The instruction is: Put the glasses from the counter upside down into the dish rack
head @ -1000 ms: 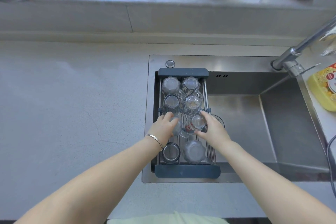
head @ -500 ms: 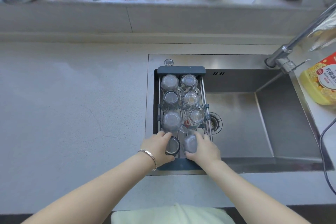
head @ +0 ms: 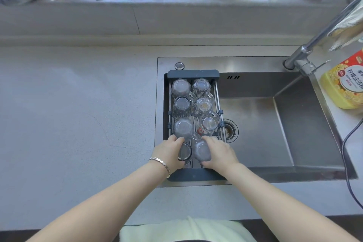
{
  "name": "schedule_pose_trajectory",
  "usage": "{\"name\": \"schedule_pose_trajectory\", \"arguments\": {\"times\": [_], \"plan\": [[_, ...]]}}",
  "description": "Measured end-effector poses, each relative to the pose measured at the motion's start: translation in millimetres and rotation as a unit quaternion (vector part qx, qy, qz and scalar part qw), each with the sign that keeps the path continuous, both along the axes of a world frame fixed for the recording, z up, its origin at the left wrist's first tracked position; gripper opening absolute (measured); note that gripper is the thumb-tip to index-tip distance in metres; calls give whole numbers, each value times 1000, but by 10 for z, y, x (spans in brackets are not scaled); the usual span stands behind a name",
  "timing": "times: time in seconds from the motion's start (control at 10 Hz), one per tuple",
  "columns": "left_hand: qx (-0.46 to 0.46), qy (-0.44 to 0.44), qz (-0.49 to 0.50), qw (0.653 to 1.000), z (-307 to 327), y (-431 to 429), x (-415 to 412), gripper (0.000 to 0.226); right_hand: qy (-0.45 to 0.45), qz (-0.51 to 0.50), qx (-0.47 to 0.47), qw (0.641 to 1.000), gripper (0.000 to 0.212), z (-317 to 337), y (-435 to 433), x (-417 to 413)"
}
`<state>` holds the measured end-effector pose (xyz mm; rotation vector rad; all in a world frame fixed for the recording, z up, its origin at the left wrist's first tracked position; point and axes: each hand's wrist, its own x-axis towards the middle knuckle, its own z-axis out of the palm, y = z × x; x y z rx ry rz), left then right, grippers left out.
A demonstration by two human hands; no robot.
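A dark grey dish rack [head: 193,74] spans the left side of the sink and holds several clear glasses upside down in two columns. My left hand [head: 169,152] grips the nearest left glass [head: 185,151], which has a dark rim. My right hand [head: 220,153] wraps the nearest right glass [head: 201,149], whose base faces up. Both glasses sit at the near end of the rack, side by side. The rest of the glasses [head: 182,127] stand behind them, untouched.
The steel sink basin [head: 255,124] with its drain lies right of the rack. A tap [head: 306,59] and a yellow detergent bottle [head: 345,84] stand at the right. A black cable [head: 347,163] runs down the right edge. Pots and clutter line the back ledge [head: 176,6]. Grey counter [head: 78,114] stretches left.
Both hands moved from the third row of glasses back to the nearest row and closed on those two glasses. The view shifted slightly down and nearer.
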<state>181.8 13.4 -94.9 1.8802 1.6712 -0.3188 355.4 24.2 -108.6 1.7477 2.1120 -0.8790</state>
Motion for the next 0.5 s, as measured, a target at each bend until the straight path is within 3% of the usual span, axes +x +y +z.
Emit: {"name": "schedule_pose_trajectory", "arguments": {"times": [0.3,0.4,0.5], "plan": [[-22,6,22,999,43,-22,32,62,6,-5,-5,1000,88,35,-32,9],[-19,13,8,1000,115,14,8,66,1,9,17,1000,76,151,35,27],[18,9,6,1000,282,96,-17,50,-28,11,-18,999,47,350,183,59]]}}
